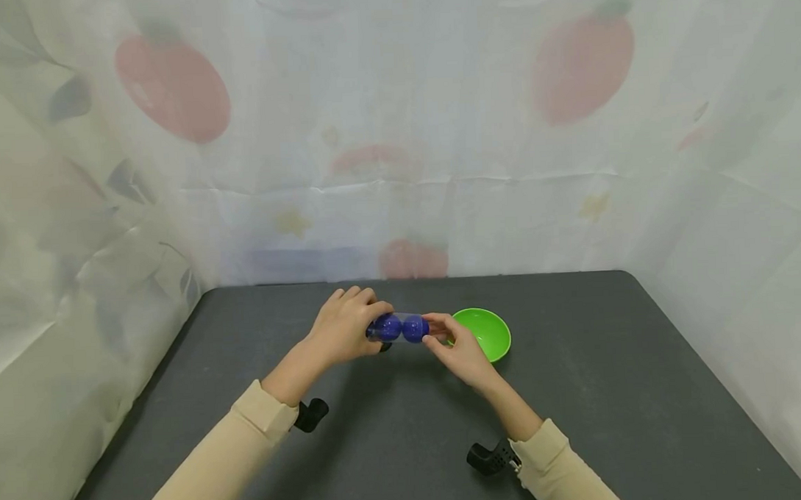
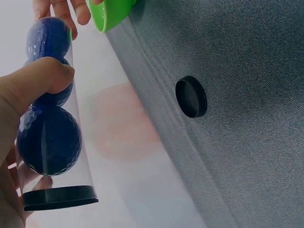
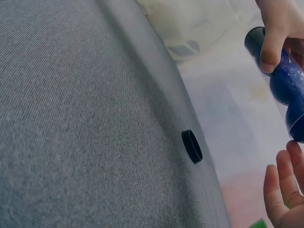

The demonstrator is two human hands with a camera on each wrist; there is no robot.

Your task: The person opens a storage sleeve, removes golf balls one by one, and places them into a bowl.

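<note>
My left hand [image 1: 346,327] grips a clear plastic tube [image 1: 403,328] and holds it level above the table. Blue dimpled balls [image 2: 47,140] sit inside it, with my thumb [image 2: 45,78] across the tube wall. A black cap [image 2: 57,197] closes the end by my left palm. My right hand [image 1: 458,347] is at the tube's other end, its fingers [image 3: 285,187] loosely extended and just off the tube [image 3: 290,83] in the right wrist view. A green bowl [image 1: 489,331] stands on the table right behind my right hand.
A loose black cap [image 2: 191,97] lies on the dark grey table [image 1: 578,391] under the tube, and shows in the right wrist view as the same cap [image 3: 192,146]. Pale printed curtains [image 1: 396,132] close off the back and both sides.
</note>
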